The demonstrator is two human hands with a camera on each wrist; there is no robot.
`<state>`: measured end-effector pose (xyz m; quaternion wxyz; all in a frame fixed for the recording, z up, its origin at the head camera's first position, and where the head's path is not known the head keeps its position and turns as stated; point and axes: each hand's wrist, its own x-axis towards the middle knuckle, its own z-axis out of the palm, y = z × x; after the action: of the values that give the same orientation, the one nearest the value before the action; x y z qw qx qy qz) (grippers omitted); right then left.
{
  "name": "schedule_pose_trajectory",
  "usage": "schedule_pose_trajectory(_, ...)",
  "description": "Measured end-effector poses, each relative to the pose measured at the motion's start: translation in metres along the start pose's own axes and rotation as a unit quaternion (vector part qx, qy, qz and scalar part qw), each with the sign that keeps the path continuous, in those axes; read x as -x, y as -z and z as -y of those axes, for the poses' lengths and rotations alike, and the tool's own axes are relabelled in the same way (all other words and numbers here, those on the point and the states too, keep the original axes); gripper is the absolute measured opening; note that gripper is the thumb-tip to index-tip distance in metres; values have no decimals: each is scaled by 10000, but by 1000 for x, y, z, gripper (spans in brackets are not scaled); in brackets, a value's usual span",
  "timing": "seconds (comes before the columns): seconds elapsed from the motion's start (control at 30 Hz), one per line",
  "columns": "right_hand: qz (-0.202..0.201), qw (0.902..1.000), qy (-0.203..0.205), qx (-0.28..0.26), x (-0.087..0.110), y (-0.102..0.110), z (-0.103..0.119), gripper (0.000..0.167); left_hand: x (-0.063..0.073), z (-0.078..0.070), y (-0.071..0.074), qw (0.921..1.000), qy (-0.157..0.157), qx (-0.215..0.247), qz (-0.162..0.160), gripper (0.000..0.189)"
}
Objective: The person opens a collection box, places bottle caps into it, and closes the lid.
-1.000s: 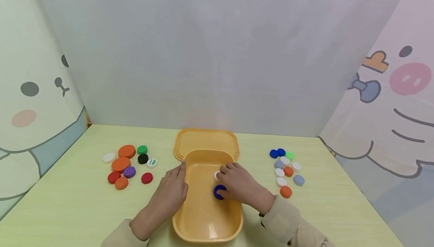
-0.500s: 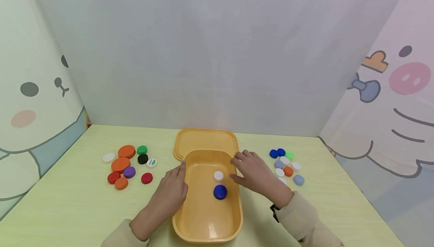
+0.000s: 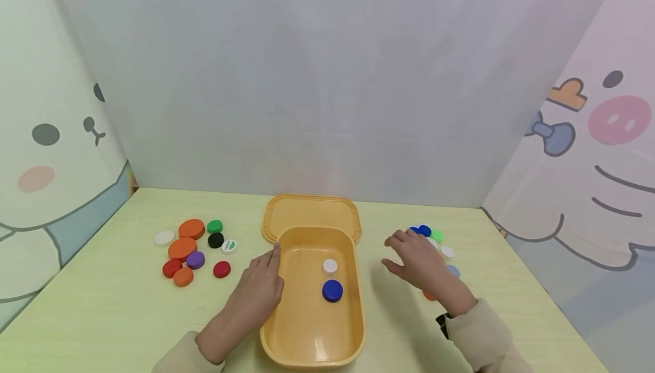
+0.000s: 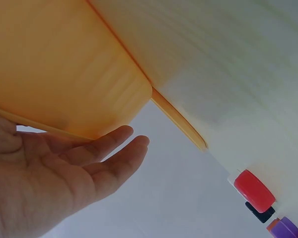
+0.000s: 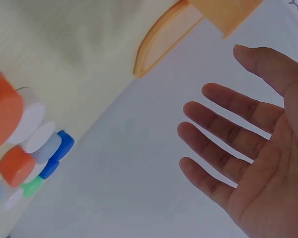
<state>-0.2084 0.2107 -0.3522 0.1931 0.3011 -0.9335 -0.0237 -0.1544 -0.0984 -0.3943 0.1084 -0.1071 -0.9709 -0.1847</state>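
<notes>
A deep yellow plastic box (image 3: 307, 327) stands on the table with a white bottle cap (image 3: 330, 266) and a blue bottle cap (image 3: 332, 290) lying inside. My left hand (image 3: 258, 287) rests along the box's left rim, its fingers (image 4: 116, 161) extended in the left wrist view. Right of the box, my right hand (image 3: 422, 262) hovers over the table with nothing in it; its fingers (image 5: 223, 129) are spread in the right wrist view. Beneath and beyond that hand lies a group of caps, partly covered by it, including blue caps (image 3: 424, 230) and a light green cap (image 3: 437, 236).
A flat yellow lid (image 3: 312, 209) lies behind the box. On the left sit several caps: large orange caps (image 3: 182, 248), a purple cap (image 3: 195, 260), a black cap (image 3: 216, 240) and a red cap (image 3: 222, 269). A pale curtain (image 3: 327, 106) hangs behind the table.
My right hand has come away from the blue and white caps inside the box, leaving them there, and moved right over the rim toward the right-hand caps. The left hand has stayed put.
</notes>
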Motion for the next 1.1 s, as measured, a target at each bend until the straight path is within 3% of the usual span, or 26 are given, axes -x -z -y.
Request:
schedule_pose_trajectory(0.53,813,9906,-1067,-272,44,-17,-41,28,0,0,-1,10000,43,13,44,56)
schedule_pose_trajectory(1.1,1618,9715,-1657,-503,57,-25,-51,26,0,0,0,10000,30,-12,9,55)
